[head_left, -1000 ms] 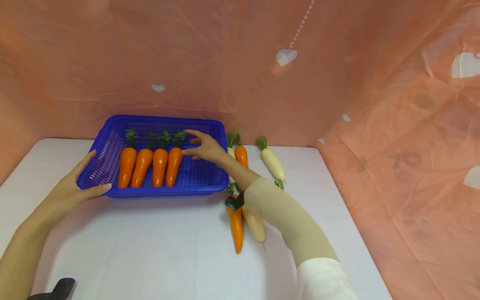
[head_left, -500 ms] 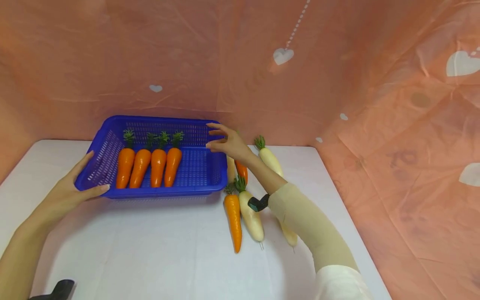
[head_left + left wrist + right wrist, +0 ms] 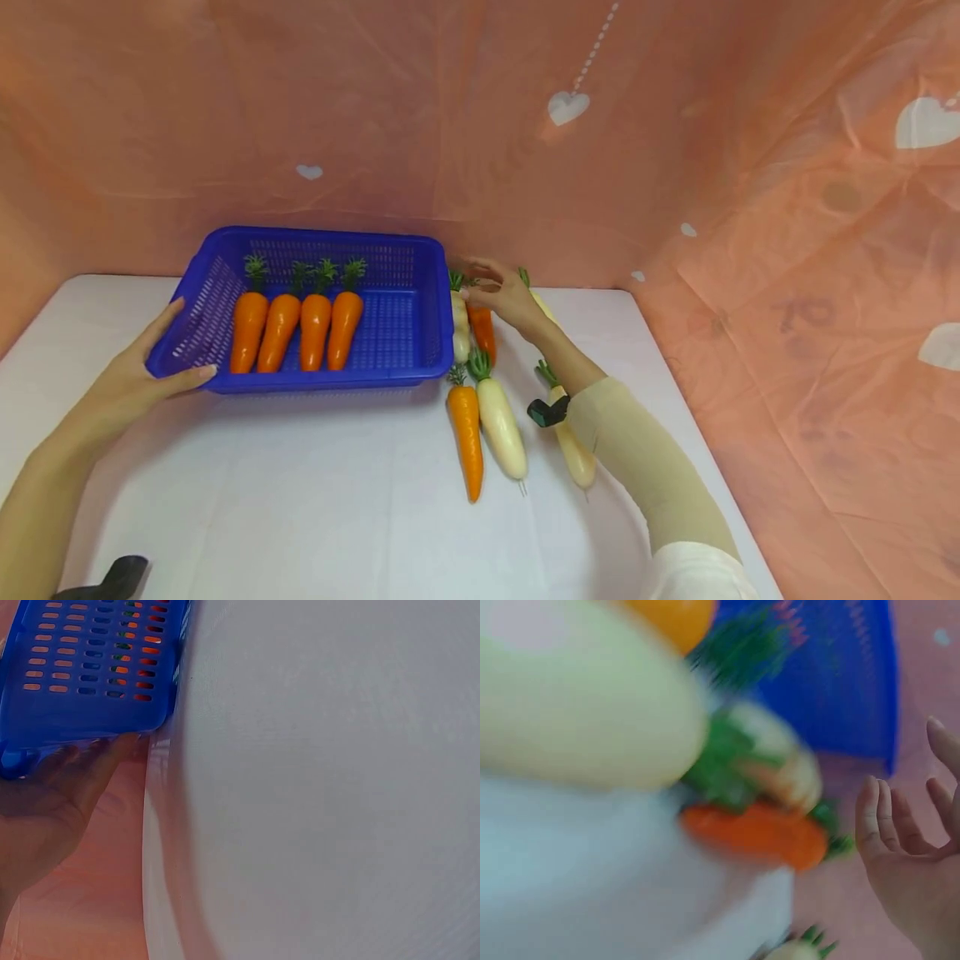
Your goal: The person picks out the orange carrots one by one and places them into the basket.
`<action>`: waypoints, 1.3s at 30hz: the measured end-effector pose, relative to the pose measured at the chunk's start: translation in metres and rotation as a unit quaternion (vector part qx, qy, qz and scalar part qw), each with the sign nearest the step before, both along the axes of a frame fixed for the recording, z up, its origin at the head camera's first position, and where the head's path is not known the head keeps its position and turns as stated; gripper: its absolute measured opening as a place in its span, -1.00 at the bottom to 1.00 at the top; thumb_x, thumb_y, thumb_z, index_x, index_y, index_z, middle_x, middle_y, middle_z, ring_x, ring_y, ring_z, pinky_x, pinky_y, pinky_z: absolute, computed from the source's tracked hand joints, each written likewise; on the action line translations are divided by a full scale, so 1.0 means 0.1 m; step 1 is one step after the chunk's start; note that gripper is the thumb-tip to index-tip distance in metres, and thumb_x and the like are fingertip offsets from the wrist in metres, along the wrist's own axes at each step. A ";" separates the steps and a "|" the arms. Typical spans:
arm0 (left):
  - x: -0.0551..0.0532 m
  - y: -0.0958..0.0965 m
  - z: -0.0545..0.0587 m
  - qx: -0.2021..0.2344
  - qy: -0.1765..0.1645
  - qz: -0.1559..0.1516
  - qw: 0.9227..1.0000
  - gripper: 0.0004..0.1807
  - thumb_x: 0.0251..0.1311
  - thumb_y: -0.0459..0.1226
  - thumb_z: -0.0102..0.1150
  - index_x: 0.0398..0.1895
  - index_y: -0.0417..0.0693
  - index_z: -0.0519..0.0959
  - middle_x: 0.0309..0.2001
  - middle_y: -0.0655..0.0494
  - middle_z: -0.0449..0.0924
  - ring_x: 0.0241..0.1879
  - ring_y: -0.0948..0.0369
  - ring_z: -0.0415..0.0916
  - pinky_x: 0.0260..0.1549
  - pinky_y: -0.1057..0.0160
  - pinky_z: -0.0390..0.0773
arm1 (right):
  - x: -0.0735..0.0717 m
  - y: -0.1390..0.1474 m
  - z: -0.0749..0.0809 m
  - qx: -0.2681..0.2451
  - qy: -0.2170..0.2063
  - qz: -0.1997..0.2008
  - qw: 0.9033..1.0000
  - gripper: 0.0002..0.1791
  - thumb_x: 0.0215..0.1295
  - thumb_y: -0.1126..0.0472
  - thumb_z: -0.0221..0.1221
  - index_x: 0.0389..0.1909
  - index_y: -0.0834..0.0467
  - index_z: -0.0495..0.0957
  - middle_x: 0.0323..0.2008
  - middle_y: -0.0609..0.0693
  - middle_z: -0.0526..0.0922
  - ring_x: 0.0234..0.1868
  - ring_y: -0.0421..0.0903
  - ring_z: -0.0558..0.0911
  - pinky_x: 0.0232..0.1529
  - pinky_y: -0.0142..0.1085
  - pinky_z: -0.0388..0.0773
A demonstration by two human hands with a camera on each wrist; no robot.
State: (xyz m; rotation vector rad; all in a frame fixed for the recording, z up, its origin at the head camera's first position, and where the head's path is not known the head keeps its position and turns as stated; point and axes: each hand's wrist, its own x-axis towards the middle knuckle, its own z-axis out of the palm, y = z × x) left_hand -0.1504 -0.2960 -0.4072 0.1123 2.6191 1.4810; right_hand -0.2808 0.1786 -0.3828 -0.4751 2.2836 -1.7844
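A blue plastic basket [image 3: 337, 381] with slotted walls holds several orange carrots [image 3: 315, 333] lined up, green tops toward the back. My left hand [image 3: 141, 371] grips its left end, thumb on the front corner; the left wrist view shows fingers against the outside of the basket wall [image 3: 82, 712]. Just right of the basket hovers my right hand [image 3: 510, 300], fingers spread and slightly bent, with nothing in it. Near its fingertips lie a white radish [image 3: 460, 329] and a carrot [image 3: 483, 332]. In the right wrist view that carrot [image 3: 757, 834] looks blurred, apart from the hand.
Closer to the front lie another carrot [image 3: 467, 437] and a white radish [image 3: 501, 429], side by side. A further radish [image 3: 576, 454] lies to their right, and one more [image 3: 542, 307] is partly hidden behind the right hand. A pink sheet [image 3: 375, 108] hangs behind the white table [image 3: 315, 500].
My right hand has moved right, out from over the basket, to above the vegetables beside it. The left hand keeps its hold, and the carrots in the basket stay put.
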 end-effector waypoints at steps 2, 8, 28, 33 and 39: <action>-0.01 0.00 0.01 -0.002 0.001 0.001 1.000 0.06 0.33 -0.11 0.21 0.55 0.53 -0.40 0.57 -0.09 -0.56 0.47 -0.31 -0.60 0.28 -0.47 -0.50 | -0.02 0.07 -0.08 0.021 -0.008 -0.009 1.000 -0.32 0.32 0.31 0.26 0.45 0.13 0.30 0.38 0.25 0.34 0.23 0.16 0.50 0.14 -0.03 0.57; -0.01 -0.01 -0.01 0.004 -0.001 -0.003 1.000 0.05 0.34 -0.11 0.20 0.55 0.55 -0.40 0.57 -0.07 -0.56 0.48 -0.30 -0.61 0.26 -0.49 -0.50 | -0.04 0.23 -0.29 0.045 -0.033 -0.043 0.998 -0.28 0.30 0.31 0.28 0.46 0.14 0.27 0.38 0.20 0.34 0.17 0.16 0.53 0.11 0.14 0.55; 0.00 -0.03 -0.03 0.009 -0.006 0.000 1.000 0.05 0.35 -0.11 0.19 0.53 0.60 -0.41 0.55 -0.21 -0.55 0.47 -0.32 -0.60 0.28 -0.47 -0.50 | -0.25 0.25 -0.43 0.194 -0.046 0.019 0.980 -0.06 0.16 0.35 0.39 0.53 0.10 0.13 0.27 0.32 0.35 0.21 0.22 0.50 0.04 -0.13 0.62; -0.01 -0.02 -0.02 0.007 0.003 -0.003 1.000 0.04 0.35 -0.12 0.19 0.53 0.59 -0.40 0.56 -0.17 -0.53 0.49 -0.24 -0.59 0.33 -0.38 -0.53 | -0.30 0.20 -0.36 0.215 -0.077 0.008 0.974 -0.10 0.11 0.39 0.40 0.46 0.08 0.21 0.19 0.34 0.42 0.07 0.20 0.56 -0.11 -0.10 0.69; 0.00 -0.02 -0.02 0.017 0.001 0.000 1.000 0.05 0.35 -0.14 0.20 0.54 0.59 -0.39 0.56 -0.17 -0.54 0.50 -0.21 -0.60 0.35 -0.33 -0.55 | -0.30 0.20 -0.40 0.180 -0.094 -0.033 0.978 -0.14 0.08 0.40 0.38 0.41 0.06 0.24 0.15 0.34 0.45 -0.04 0.14 0.58 -0.22 -0.18 0.70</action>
